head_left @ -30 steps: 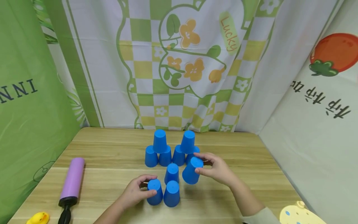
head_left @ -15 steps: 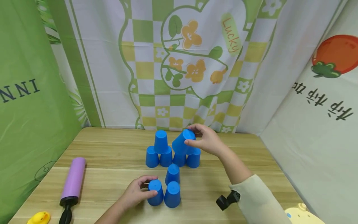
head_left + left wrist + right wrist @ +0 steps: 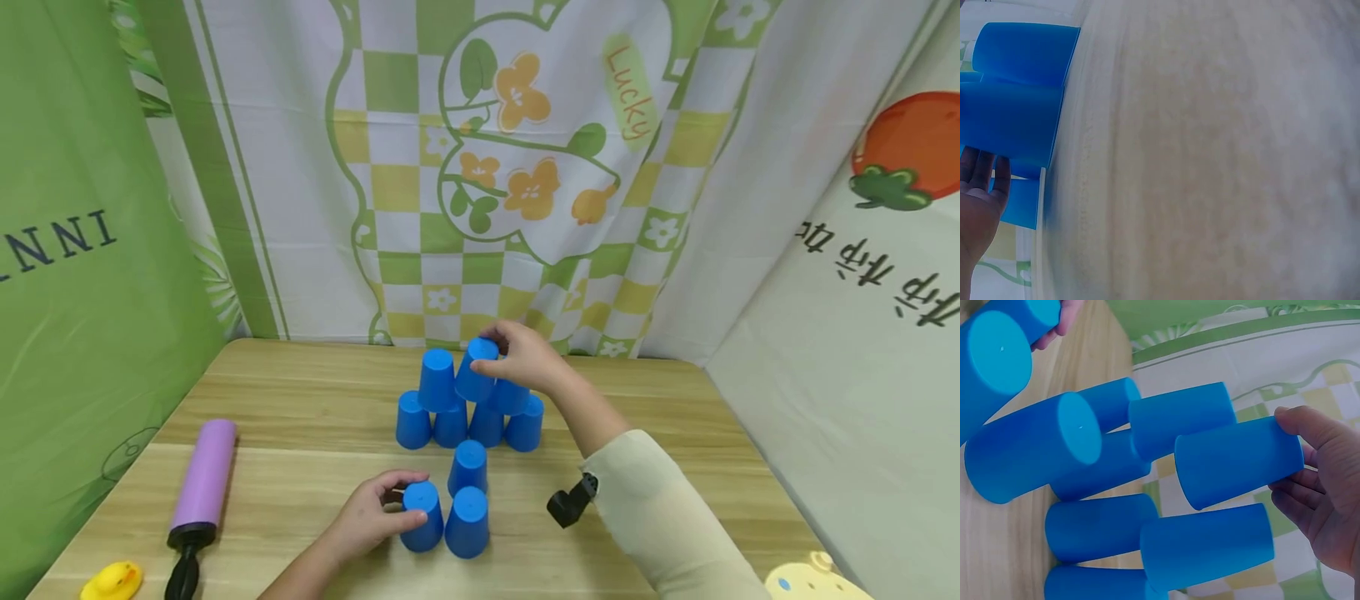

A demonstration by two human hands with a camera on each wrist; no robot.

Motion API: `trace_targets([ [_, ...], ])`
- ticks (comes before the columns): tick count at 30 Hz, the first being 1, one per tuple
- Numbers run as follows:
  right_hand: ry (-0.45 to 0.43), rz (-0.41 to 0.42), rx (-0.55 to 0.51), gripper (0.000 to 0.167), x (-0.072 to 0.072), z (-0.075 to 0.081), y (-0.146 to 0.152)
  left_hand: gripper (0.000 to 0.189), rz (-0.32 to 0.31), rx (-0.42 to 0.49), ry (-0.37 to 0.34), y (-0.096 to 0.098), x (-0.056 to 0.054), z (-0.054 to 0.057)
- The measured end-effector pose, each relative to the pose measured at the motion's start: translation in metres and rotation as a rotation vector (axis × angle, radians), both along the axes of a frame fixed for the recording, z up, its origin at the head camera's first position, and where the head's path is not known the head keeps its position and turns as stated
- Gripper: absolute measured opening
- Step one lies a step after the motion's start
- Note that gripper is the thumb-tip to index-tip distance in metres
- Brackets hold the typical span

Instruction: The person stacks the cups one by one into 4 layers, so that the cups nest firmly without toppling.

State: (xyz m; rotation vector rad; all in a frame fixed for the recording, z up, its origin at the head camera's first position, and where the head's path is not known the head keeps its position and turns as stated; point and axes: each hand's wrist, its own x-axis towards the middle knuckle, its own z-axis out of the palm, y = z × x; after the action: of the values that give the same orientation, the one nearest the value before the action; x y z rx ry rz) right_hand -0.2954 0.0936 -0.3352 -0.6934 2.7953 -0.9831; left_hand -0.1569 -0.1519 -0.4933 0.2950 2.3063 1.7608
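My right hand (image 3: 525, 360) pinches an upside-down blue plastic cup (image 3: 474, 379) near its closed end, thumb on one side and fingers on the other. This cup hangs between two upper cups, the left one (image 3: 437, 382) and the right one (image 3: 513, 398), which stand on a back row of upturned cups (image 3: 413, 421). In the right wrist view, the held cup (image 3: 1238, 462) sits slightly higher than those two. Nearer the front, my left hand (image 3: 378, 512) holds another upturned cup (image 3: 422, 521) on the table, thumb in front. Two more cups stand close by, one beside it (image 3: 467, 525) and one behind (image 3: 468, 468).
A purple hand pump (image 3: 204, 475) with a black handle lies on the left of the wooden table (image 3: 300, 442). A yellow rubber duck (image 3: 112, 581) is at the front left corner, a pale yellow spotted object (image 3: 810, 579) at the front right. A patterned curtain (image 3: 405, 192) hangs behind.
My right hand has carried its cup from beside the front cups up and back, then left, to between the two upper cups. My left hand keeps its place on its cup.
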Motion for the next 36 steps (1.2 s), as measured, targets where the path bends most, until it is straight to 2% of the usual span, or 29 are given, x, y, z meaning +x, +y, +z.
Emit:
trace_targets([
  [12,0.027,0.000,0.070,0.050,-0.011,-0.013,-0.007,0.057,-0.002,0.001,0.002,0.001,-0.002,-0.001],
  [36,0.029,-0.010,0.127,0.051,-0.012,-0.020,-0.011,0.057,-0.001,-0.008,0.006,0.001,-0.002,-0.003],
])
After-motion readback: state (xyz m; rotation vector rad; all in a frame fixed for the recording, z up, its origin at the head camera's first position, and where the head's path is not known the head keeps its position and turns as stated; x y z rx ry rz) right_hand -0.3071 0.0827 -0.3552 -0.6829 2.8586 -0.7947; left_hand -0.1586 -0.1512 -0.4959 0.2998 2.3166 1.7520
